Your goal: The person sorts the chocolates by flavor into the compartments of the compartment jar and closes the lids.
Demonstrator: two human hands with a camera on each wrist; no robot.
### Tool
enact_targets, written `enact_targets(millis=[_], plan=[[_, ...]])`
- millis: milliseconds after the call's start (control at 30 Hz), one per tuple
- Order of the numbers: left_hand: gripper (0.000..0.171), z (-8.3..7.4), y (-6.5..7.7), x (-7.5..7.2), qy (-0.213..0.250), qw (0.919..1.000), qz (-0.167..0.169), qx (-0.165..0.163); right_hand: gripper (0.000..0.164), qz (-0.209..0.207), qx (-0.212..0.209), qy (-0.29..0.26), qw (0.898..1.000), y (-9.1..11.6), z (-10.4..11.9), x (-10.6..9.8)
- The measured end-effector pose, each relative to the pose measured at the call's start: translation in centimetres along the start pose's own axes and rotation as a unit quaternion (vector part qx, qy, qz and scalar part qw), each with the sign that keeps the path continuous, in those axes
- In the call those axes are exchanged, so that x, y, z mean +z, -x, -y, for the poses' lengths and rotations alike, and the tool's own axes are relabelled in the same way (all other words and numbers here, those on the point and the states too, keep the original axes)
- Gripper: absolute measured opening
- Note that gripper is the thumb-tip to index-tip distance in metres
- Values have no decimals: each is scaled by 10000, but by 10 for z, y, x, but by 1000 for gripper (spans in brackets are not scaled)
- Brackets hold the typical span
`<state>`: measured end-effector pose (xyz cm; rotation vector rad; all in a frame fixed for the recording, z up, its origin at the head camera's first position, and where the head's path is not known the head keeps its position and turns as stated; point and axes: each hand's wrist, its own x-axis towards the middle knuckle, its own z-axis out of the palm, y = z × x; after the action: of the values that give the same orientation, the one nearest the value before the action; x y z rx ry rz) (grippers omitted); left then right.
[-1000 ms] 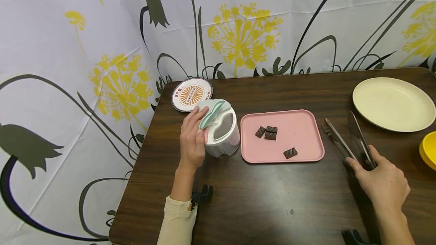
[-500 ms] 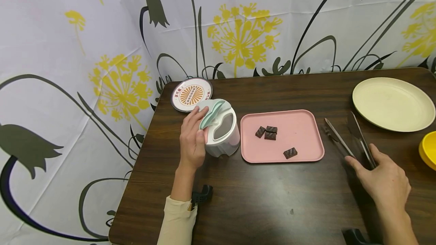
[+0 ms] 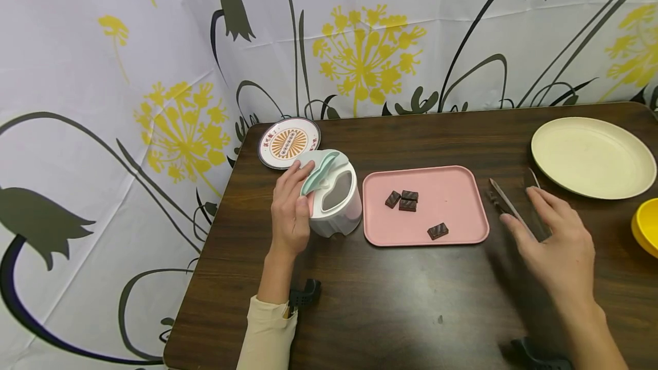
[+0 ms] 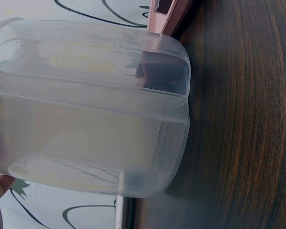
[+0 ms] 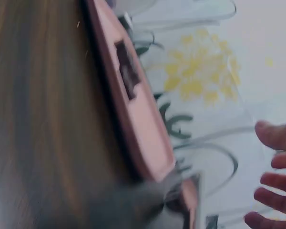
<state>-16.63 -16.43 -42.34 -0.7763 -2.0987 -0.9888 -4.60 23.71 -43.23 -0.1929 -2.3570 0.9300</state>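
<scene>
My left hand (image 3: 290, 210) holds the top of a clear plastic canister (image 3: 336, 221) with a white lid, its fingers along the raised mint-green flap (image 3: 320, 173). The pour opening beside the flap is uncovered. In the left wrist view the canister (image 4: 86, 124) stands upright on the table, a fingertip (image 4: 5, 183) at its upper edge. My right hand (image 3: 560, 250), fingers spread apart, hovers over metal tongs (image 3: 514, 211) that lie with arms apart, partly hidden beneath it. Several dark chocolate pieces (image 3: 408, 205) rest on a pink tray (image 3: 460, 198) between the hands.
A round plate with an orange sunburst print (image 3: 289, 140) lies behind the canister. At the right are a large cream plate (image 3: 593, 156) and a yellow bowl (image 3: 646, 227), cut off by the frame. Patterned fabric (image 3: 360, 44) hangs behind the brown table (image 3: 390, 301).
My right hand has let go of the tongs, opened, and moved slightly left and up over them. The left hand, canister, tray and chocolate have stayed still.
</scene>
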Motion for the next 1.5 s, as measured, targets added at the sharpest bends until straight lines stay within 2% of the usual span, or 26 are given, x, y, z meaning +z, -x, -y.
enact_targets(millis=[133, 300, 600, 967, 1167, 1500], plan=[[55, -1, 0, 0, -6, 10000, 23, -24, 66, 341, -843, -379, 9951, -9, 22, 15], [55, -1, -1, 0, 3, 10000, 28, -15, 68, 974, -1421, -650, 9829, -19, 54, 36], [55, -1, -2, 0, -11, 10000, 41, -27, 67, 1851, -2485, -1305, 9418, -35, 99, 79], [56, 1, -1, 1, -45, 10000, 57, -52, 69, 2282, -3055, -1848, 9058, -51, 133, 121], [56, 3, 1, 1, -59, 10000, 34, -34, 79, 2536, -3343, -1948, 8866, -59, 143, 135], [54, 1, 1, -1, -45, 10000, 29, -13, 82, 2552, -3416, -1974, 8827, -62, 149, 146]])
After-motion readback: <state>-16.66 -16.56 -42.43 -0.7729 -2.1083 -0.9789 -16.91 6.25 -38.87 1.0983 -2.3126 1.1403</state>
